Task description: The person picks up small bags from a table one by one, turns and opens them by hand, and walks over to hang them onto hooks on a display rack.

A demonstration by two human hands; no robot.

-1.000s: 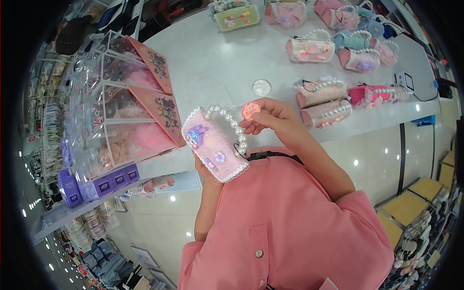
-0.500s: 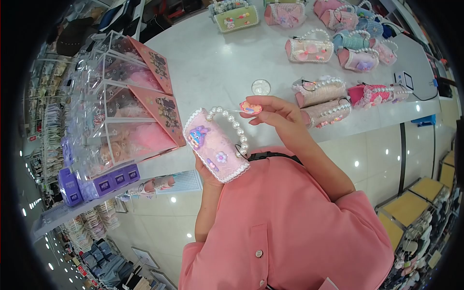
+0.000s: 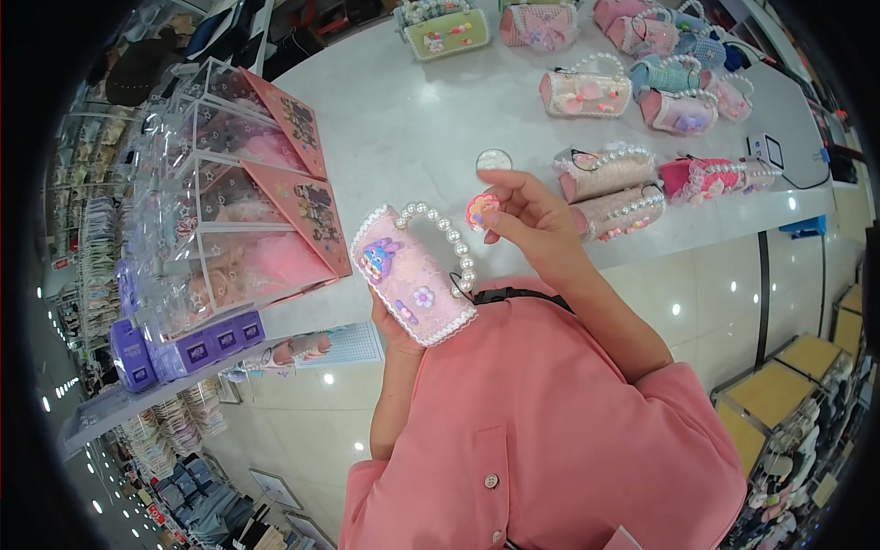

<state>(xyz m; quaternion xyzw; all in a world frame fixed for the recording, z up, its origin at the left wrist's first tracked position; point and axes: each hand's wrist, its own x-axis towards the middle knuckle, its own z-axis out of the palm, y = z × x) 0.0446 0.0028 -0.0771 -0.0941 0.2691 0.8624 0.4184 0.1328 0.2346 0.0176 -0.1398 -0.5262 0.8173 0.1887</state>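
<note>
My left hand is closed on a small pink handbag from below, its fingers mostly hidden behind it. The bag is tilted, with white lace edging, a blue-purple figure charm, a purple flower charm and a pearl-bead handle that arches to the right. Just right of the handle, my right hand pinches a small red, pink and orange decorative charm between thumb and fingers. The charm is apart from the bag. Beyond that hand a small round clear dish sits on the white table.
More pearl-handled bags lie at the right, including a cream one and a bright pink one. A pale pink bag and a green one stand farther back. Clear display boxes and purple boxes crowd the left edge.
My right hand has turned the charm so its coloured face shows more toward me, and lowered it slightly. The bag in my left hand has shifted slightly right.
</note>
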